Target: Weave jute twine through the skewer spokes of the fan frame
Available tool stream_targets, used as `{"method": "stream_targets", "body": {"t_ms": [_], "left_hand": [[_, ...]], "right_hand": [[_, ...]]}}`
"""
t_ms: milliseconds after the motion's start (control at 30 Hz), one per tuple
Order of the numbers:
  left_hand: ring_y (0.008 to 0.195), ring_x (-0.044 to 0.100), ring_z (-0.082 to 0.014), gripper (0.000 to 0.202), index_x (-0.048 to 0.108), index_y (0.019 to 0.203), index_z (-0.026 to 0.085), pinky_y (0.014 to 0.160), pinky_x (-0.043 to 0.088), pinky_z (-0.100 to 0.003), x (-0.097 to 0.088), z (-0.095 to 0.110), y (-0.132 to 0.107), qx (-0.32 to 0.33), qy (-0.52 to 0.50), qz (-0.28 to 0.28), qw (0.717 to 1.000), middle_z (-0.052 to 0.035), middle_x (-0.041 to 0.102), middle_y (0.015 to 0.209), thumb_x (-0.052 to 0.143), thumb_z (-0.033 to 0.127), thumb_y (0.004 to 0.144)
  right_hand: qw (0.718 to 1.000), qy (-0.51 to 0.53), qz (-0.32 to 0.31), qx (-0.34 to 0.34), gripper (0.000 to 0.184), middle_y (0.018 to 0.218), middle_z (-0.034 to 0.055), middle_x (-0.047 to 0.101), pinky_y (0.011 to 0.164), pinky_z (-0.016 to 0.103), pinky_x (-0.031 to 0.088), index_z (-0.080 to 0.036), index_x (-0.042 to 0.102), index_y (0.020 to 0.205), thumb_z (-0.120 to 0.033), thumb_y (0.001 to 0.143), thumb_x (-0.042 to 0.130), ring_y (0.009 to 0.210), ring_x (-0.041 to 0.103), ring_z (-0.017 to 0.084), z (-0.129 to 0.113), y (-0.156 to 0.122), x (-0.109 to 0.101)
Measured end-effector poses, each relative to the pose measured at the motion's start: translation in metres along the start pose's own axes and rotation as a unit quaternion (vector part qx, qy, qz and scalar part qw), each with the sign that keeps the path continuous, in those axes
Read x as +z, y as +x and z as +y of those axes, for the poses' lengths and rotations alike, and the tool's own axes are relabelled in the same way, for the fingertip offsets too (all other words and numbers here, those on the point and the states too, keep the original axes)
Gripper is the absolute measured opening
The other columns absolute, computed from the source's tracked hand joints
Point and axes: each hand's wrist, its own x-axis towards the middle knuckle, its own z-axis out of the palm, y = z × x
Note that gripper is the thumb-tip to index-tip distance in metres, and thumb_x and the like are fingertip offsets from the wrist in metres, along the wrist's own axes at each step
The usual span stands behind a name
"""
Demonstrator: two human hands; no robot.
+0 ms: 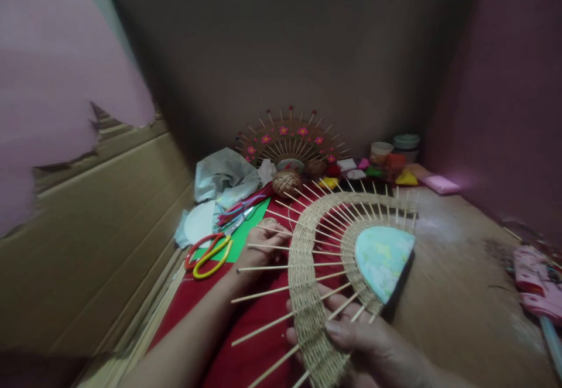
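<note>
Held level, low over the middle of the brown wooden table (452,306) and not lying on it: a half-round woven fan (304,271) of pale straw on thin wooden sticks, with a pale blue-green half disc (381,259) at its core. Gripped from two sides, probably to keep it flat and the free stick ends clear of the surface.

At the near edge of the fan, the right hand (364,341), closed firmly on the outer woven band, thumb on top and fingers below, between the sticks. At the left edge of the fan, the left hand (263,241), fingers bent together under the bare stick ends and touching them; not possible to tell if really clamped on one stick or only supporting.

Under the left half of the fan, a red cloth (250,347), likely as a soft bed. Left of the fan, on a bright green paper sheet (248,230), scissors with red and yellow loop handles (211,253), near the left hand, perhaps for easy reach. Beyond the fan, a round ball of beige twine (286,182), then a finished brown fan with pink flowers (290,139), propped upright against the back wall. Beyond the fan and to its right, small round tubs (381,153). Far right of the fan, a pink glue gun (535,280) at the table edge, well apart.
</note>
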Motion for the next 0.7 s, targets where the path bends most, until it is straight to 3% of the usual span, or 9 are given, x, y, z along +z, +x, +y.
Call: {"method": "stream_targets", "body": {"t_ms": [167, 533, 700], "left_hand": [[0.037, 0.037, -0.0057, 0.019, 0.056, 0.064, 0.014, 0.037, 0.026, -0.019, 0.014, 0.001, -0.002, -0.015, -0.012, 0.004, 1.000, 0.0038, 0.049, 0.048, 0.065, 0.031, 0.066], [0.043, 0.043, -0.0075, 0.012, 0.057, 0.065, 0.014, 0.042, 0.031, -0.021, -0.005, -0.011, 0.001, 0.004, 0.034, 0.003, 0.999, 0.0021, 0.052, 0.054, 0.064, 0.025, 0.067], [0.048, 0.040, -0.0082, 0.021, 0.055, 0.061, 0.016, 0.045, 0.031, -0.021, -0.027, -0.007, 0.007, 0.080, 0.130, 0.028, 0.988, 0.0032, 0.047, 0.054, 0.065, 0.032, 0.069]], "right_hand": [[1.000, 0.016, -0.013, 0.013, 0.051, 0.089, 0.0051, 0.065, 0.083, 0.039, 0.041, -0.020, 0.052, 0.116, -0.013, 0.067, 0.066, 0.085, 0.063, 0.021, 0.003, 0.001, -0.002], [0.999, 0.023, -0.018, 0.043, 0.048, 0.088, 0.0048, 0.066, 0.087, 0.041, 0.039, -0.018, 0.053, 0.111, -0.010, 0.066, 0.066, 0.090, 0.063, 0.022, 0.008, 0.005, -0.010], [0.998, 0.014, -0.023, 0.055, 0.049, 0.094, 0.0057, 0.066, 0.089, 0.041, 0.038, -0.019, 0.052, 0.115, -0.013, 0.068, 0.067, 0.094, 0.062, 0.022, 0.005, 0.003, -0.011]]}}
